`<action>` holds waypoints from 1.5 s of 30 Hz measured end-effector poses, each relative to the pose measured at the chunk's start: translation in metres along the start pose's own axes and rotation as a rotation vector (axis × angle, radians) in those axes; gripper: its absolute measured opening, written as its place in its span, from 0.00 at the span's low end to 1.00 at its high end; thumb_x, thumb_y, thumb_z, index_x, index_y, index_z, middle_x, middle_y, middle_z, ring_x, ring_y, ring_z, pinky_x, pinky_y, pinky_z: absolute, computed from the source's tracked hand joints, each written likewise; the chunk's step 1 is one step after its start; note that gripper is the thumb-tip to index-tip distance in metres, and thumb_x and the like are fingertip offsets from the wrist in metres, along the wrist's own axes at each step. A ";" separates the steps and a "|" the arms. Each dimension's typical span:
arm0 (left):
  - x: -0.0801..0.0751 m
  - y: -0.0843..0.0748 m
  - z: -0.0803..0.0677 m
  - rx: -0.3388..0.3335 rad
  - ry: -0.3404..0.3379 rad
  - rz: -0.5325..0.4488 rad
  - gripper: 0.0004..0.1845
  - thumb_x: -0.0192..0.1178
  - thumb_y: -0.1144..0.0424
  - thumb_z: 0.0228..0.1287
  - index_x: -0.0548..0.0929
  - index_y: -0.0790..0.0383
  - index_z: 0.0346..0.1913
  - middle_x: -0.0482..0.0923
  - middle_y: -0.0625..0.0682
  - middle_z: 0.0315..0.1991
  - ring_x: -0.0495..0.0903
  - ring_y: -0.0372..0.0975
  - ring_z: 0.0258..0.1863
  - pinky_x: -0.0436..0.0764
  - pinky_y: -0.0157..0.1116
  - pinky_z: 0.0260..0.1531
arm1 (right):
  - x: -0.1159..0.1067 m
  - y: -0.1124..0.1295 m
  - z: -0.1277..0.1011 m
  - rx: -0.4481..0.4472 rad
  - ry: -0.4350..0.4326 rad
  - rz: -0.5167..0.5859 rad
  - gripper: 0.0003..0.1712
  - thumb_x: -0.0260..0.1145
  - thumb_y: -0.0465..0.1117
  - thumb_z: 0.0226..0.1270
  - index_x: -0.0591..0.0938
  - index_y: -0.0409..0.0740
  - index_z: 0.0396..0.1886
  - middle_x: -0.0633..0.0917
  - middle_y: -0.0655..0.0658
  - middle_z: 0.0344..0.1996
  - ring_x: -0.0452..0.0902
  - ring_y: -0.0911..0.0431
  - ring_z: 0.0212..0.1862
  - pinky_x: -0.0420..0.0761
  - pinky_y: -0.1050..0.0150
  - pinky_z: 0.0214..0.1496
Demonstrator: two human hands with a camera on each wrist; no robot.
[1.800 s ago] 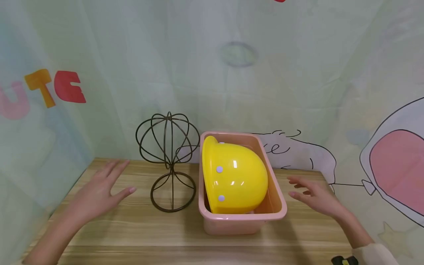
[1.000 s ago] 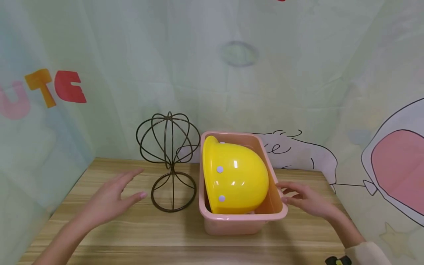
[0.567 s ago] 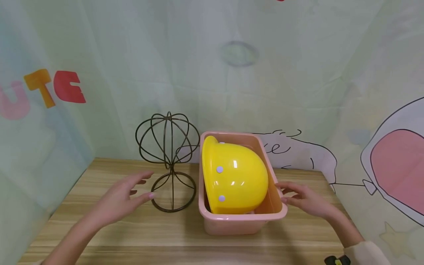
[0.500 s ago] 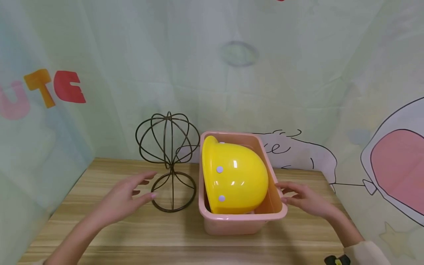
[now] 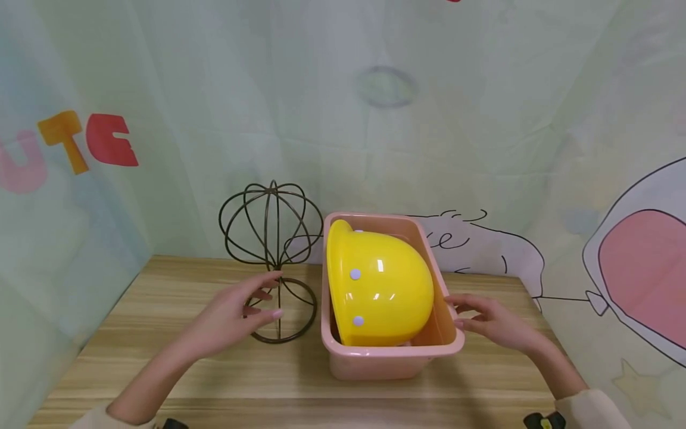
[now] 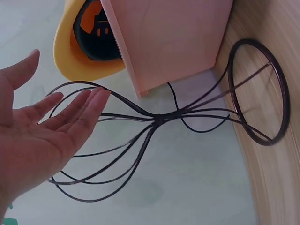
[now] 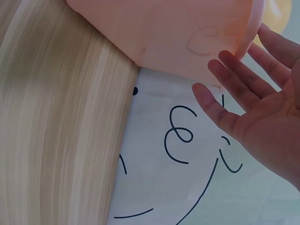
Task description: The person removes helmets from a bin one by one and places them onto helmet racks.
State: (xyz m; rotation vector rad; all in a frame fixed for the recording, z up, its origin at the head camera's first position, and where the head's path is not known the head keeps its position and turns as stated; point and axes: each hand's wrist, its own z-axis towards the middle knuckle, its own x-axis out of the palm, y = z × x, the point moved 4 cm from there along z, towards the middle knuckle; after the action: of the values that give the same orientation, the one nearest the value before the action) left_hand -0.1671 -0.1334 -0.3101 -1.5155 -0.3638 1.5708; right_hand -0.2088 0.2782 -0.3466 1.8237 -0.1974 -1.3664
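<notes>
A yellow helmet [image 5: 388, 289] with pale round studs lies on its side in a pink plastic bin [image 5: 396, 351], its opening facing left. In the left wrist view, the helmet's opening [image 6: 96, 40] shows a dark lining with orange. Just left of the bin stands a dark wire stand [image 5: 272, 190], a round cage above a ring base. My left hand [image 5: 233, 316] is beside its narrow neck, fingers loosely extended and overlapping the stand in the head view. At the bin's right rim is my right hand [image 5: 498, 325], fingertips against the edge, fingers relaxed rather than curled round it.
Bin and stand share a wood-grain table [image 5: 214, 393]. A pale curtain [image 5: 482, 119] with printed letters, a cartoon figure and a balloon hangs close behind and at both sides.
My left hand has moved right, from the table's left side to the wire stand. My right hand came in to the bin's rim and stayed there. Bin, helmet and stand have not moved.
</notes>
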 end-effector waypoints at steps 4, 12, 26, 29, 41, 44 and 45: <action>0.004 -0.005 0.007 -0.018 0.012 -0.031 0.31 0.62 0.57 0.62 0.65 0.64 0.65 0.73 0.59 0.53 0.76 0.50 0.49 0.82 0.42 0.43 | -0.001 0.001 0.000 0.025 -0.001 0.003 0.25 0.63 0.43 0.64 0.73 0.42 0.61 0.76 0.40 0.55 0.71 0.44 0.52 0.79 0.49 0.51; 0.013 -0.009 0.023 -0.015 0.037 -0.076 0.32 0.61 0.57 0.63 0.63 0.64 0.66 0.74 0.57 0.53 0.76 0.45 0.47 0.82 0.39 0.42 | -0.001 0.000 0.000 0.038 -0.002 0.004 0.26 0.63 0.44 0.64 0.73 0.42 0.61 0.76 0.39 0.56 0.71 0.43 0.53 0.79 0.48 0.51; 0.029 -0.010 0.052 -0.108 0.091 -0.200 0.29 0.57 0.58 0.66 0.61 0.67 0.63 0.75 0.59 0.50 0.80 0.42 0.40 0.83 0.40 0.42 | 0.000 -0.002 0.001 0.039 0.002 0.014 0.26 0.63 0.43 0.64 0.73 0.42 0.61 0.76 0.39 0.55 0.70 0.43 0.53 0.80 0.49 0.50; 0.032 -0.011 0.058 -0.124 0.112 -0.262 0.30 0.58 0.58 0.65 0.60 0.67 0.63 0.75 0.59 0.48 0.81 0.43 0.39 0.83 0.39 0.41 | 0.000 -0.002 0.001 0.042 0.005 0.016 0.26 0.63 0.43 0.64 0.73 0.42 0.61 0.76 0.39 0.55 0.70 0.43 0.53 0.80 0.48 0.50; 0.046 -0.020 0.079 -0.149 0.132 -0.329 0.27 0.56 0.63 0.67 0.59 0.67 0.63 0.75 0.61 0.46 0.81 0.42 0.34 0.85 0.39 0.35 | 0.000 -0.002 0.000 0.020 0.006 0.012 0.25 0.64 0.43 0.64 0.73 0.42 0.60 0.76 0.40 0.55 0.71 0.43 0.52 0.80 0.49 0.50; 0.048 -0.020 0.082 -0.172 0.105 -0.315 0.28 0.57 0.62 0.66 0.59 0.67 0.64 0.75 0.61 0.49 0.81 0.41 0.34 0.85 0.38 0.34 | 0.000 -0.002 0.000 0.021 0.008 0.014 0.26 0.63 0.43 0.64 0.73 0.42 0.61 0.76 0.40 0.55 0.71 0.43 0.52 0.80 0.49 0.50; 0.049 -0.020 0.082 -0.176 0.098 -0.311 0.28 0.57 0.61 0.66 0.59 0.67 0.64 0.75 0.61 0.49 0.81 0.41 0.34 0.85 0.38 0.33 | 0.000 -0.002 0.000 0.022 0.009 0.015 0.26 0.63 0.43 0.64 0.73 0.42 0.61 0.76 0.40 0.55 0.71 0.43 0.52 0.80 0.49 0.50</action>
State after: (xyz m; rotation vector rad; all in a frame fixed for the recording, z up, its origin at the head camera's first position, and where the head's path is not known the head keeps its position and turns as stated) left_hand -0.2269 -0.0561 -0.3100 -1.5753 -0.6624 1.2421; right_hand -0.2096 0.2794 -0.3475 1.8426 -0.2213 -1.3508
